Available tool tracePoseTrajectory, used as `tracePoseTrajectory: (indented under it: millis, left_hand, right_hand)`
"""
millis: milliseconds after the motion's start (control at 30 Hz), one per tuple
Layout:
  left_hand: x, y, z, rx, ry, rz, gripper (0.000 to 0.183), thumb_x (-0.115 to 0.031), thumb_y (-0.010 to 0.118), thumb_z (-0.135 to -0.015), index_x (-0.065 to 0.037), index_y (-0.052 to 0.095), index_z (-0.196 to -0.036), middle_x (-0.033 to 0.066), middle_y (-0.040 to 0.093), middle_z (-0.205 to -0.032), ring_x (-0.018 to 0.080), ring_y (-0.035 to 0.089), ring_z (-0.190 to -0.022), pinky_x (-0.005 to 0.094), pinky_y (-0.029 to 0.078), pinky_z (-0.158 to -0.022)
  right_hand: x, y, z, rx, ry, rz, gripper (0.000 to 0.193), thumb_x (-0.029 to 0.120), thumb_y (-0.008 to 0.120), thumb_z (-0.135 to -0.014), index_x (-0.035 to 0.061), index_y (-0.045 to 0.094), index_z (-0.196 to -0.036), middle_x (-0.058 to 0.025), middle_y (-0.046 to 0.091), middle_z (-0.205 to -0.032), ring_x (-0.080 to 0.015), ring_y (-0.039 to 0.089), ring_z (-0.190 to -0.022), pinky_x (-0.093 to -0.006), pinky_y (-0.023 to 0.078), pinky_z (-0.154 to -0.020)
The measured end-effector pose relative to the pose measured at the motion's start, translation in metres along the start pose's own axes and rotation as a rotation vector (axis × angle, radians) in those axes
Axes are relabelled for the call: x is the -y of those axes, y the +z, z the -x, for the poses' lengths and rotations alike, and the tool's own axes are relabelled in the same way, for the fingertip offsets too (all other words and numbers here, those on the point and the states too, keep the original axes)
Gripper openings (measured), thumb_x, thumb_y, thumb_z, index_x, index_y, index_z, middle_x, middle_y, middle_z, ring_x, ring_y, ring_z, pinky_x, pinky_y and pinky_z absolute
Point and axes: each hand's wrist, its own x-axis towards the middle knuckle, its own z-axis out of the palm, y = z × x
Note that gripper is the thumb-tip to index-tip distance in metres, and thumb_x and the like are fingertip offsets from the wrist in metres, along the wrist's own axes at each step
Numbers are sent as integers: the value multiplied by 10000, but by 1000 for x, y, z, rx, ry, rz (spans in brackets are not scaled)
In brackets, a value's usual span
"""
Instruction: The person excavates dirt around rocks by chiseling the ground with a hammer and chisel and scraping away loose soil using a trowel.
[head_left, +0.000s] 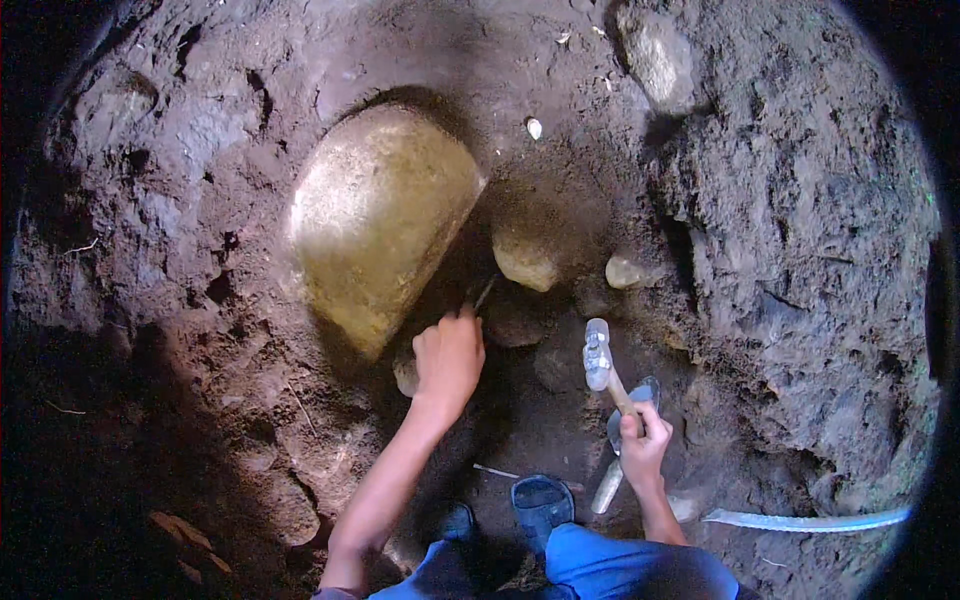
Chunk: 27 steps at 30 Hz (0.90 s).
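A: Left hand (449, 357)?
B: Pressed low against the foot of the boulder (380, 222), fingers curled round a thin chisel (483, 293). Tip of the chisel lost in the dark gap under the boulder.

A: Right hand (642, 446)?
B: Fist closed on the hammer (603, 368) handle. Head raised, well clear of the chisel, to its right.

A: Around the boulder?
B: Dug earth wall (800, 230) on all sides. Two pale stones (526, 262) just right of the boulder, another set high in the wall. Blue shoe (541, 500) planted between the forearms. Long pale blade (805, 520) flat on the dirt at far right, apart from both hands.
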Motion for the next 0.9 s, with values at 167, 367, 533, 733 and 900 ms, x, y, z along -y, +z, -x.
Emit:
tracePoseTrajectory:
  millis: [167, 367, 533, 733, 900]
  left_hand:
    - [-6, 35, 14, -81, 46, -209, 313, -102, 637, -842, -47, 659, -1149, 150, 701, -791, 300, 730, -695, 410, 580, -588]
    - [-18, 55, 63, 165, 166, 32, 226, -198, 577, -961, -115, 666, -1152, 168, 689, -772, 364, 696, -648, 505, 552, -586]
    - [-9, 4, 55, -64, 14, 145, 224, -250, 559, -1001, -76, 649, -1110, 196, 700, -854, 400, 693, -710, 526, 547, -614]
    - [11, 39, 29, -26, 80, -36, 224, -240, 530, -1012, -70, 647, -1099, 180, 698, -806, 384, 700, -669, 508, 554, -591]
    - [-10, 53, 57, 96, 225, 143, 203, -238, 544, -1001, -93, 648, -1099, 181, 695, -793, 397, 699, -703, 520, 548, -600]
  right_hand:
    - [4, 6, 4, -14, 13, -23, 389, 386, 720, -928, 2, 661, -936, -91, 612, -681, -193, 609, -605, -346, 485, -588]
    - [8, 6, 10, -19, 32, 7, 392, 379, 746, -913, -4, 664, -929, -97, 618, -671, -186, 614, -604, -353, 477, -581]
    - [-9, 13, 42, -73, 297, 8, 393, 365, 729, -938, -23, 675, -969, -82, 630, -692, -130, 588, -656, -324, 482, -612]
    - [-25, 27, 68, -145, 448, -132, 360, 314, 662, -999, -47, 674, -1005, -50, 656, -760, -103, 577, -717, -286, 480, -661]
    - [-35, 18, 77, -130, 484, -167, 360, 309, 650, -1004, -50, 675, -1016, -62, 663, -775, -100, 584, -738, -288, 483, -684]
